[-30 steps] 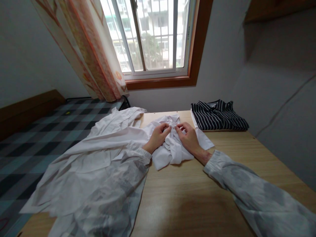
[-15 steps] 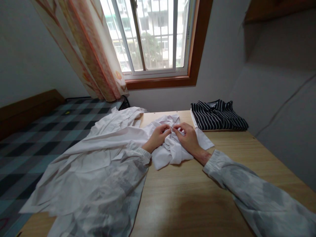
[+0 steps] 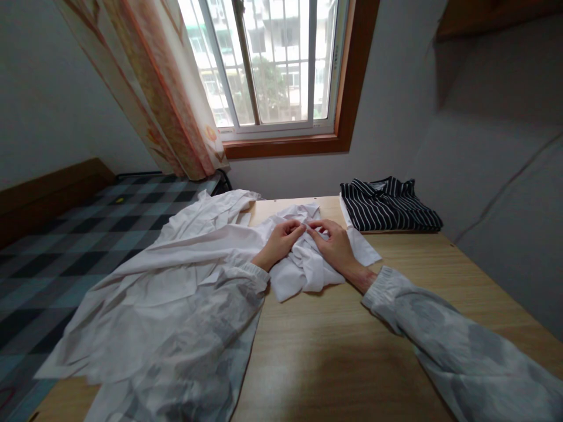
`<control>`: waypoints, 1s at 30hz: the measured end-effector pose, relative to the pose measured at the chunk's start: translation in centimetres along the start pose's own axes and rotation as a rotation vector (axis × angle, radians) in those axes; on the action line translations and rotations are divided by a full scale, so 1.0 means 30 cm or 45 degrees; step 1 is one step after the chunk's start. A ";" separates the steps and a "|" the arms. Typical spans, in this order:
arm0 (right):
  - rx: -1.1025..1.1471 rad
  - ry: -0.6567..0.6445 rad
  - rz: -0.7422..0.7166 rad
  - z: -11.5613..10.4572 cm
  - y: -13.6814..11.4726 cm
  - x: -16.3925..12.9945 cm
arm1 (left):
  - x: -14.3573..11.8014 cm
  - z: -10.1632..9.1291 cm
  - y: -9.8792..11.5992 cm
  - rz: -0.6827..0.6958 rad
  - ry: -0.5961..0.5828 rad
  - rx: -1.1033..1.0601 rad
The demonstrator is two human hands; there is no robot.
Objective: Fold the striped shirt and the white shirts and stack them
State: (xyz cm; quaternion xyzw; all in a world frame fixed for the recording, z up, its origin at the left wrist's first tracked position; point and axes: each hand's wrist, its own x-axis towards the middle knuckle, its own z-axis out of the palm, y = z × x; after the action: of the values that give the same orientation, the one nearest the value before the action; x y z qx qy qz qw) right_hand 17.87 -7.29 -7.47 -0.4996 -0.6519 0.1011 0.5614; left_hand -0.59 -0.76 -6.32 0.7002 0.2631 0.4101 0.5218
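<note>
White garment (image 3: 220,239), long axis trailing leftward, its bunched end beneath left hand (image 3: 280,241) and right hand (image 3: 335,245), both pinching cloth, equally near.

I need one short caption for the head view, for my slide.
Left hand and right hand pinch white cloth on a wooden table, near a folded striped garment.

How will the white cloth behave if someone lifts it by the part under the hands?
Likely floppy: the white cloth bunches into soft creases at the left hand and right hand. Probably light for its size, as it looks thin. It may trail across the table, since much of it spreads loosely leftward.
</note>
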 end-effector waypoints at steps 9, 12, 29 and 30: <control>-0.134 -0.017 -0.057 -0.002 0.008 -0.006 | 0.004 0.004 0.001 -0.029 0.046 -0.082; -0.143 -0.012 -0.092 -0.008 -0.003 -0.007 | 0.003 0.005 0.006 -0.042 0.036 -0.115; 0.161 -0.063 0.169 0.008 0.036 0.008 | 0.005 0.006 0.001 -0.024 0.049 -0.086; 0.207 -0.074 0.192 0.010 0.039 0.011 | 0.004 0.006 0.002 -0.024 0.051 -0.082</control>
State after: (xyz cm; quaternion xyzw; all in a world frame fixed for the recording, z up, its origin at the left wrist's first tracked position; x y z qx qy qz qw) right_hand 18.29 -6.35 -8.18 -0.4968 -0.6181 0.2101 0.5718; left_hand -0.37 -0.78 -6.24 0.6723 0.2666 0.4272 0.5427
